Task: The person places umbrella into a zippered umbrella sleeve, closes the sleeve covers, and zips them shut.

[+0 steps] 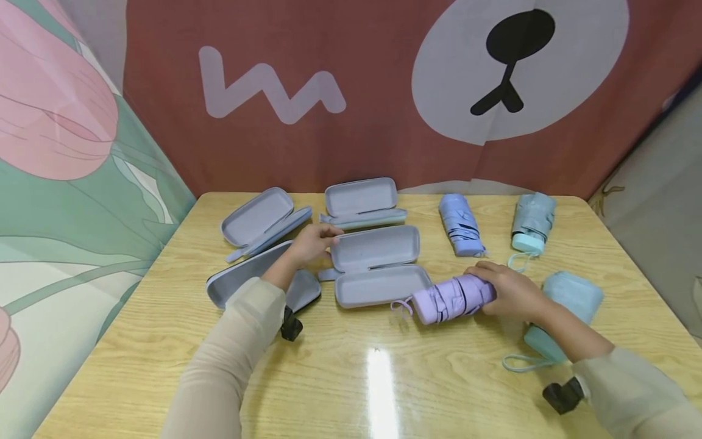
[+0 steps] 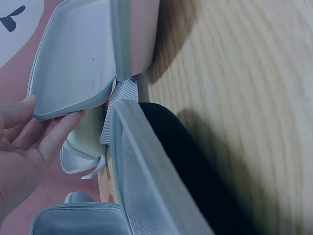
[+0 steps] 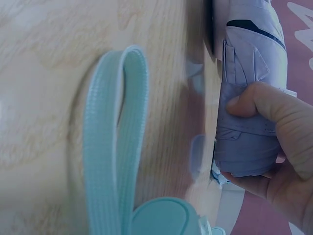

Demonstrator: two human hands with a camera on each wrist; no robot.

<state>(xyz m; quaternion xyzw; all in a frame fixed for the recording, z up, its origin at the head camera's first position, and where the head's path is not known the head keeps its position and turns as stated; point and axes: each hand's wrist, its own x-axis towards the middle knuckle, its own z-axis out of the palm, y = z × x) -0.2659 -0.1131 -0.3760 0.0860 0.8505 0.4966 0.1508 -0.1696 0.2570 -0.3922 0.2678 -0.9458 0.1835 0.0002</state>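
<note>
My right hand (image 1: pixel 510 289) grips one end of a folded lilac umbrella (image 1: pixel 452 299), thumb on its side in the right wrist view. The umbrella's other end, with a thin wrist loop, points left beside an open zip case (image 1: pixel 378 283) with a grey lining. At the upper left corner of that case's lid, my left hand (image 1: pixel 312 244) pinches the edge between thumb and fingers; in the left wrist view the lid (image 2: pixel 73 58) stands raised. Another open case (image 1: pixel 304 289) lies under my left forearm, partly hidden by it.
Two more open cases (image 1: pixel 258 219) (image 1: pixel 362 198) lie along the back of the table. A folded blue umbrella (image 1: pixel 460 225) and a teal umbrella (image 1: pixel 533 222) lie at the back right. A closed teal case (image 1: pixel 573 296) with a strap is partly behind my right forearm.
</note>
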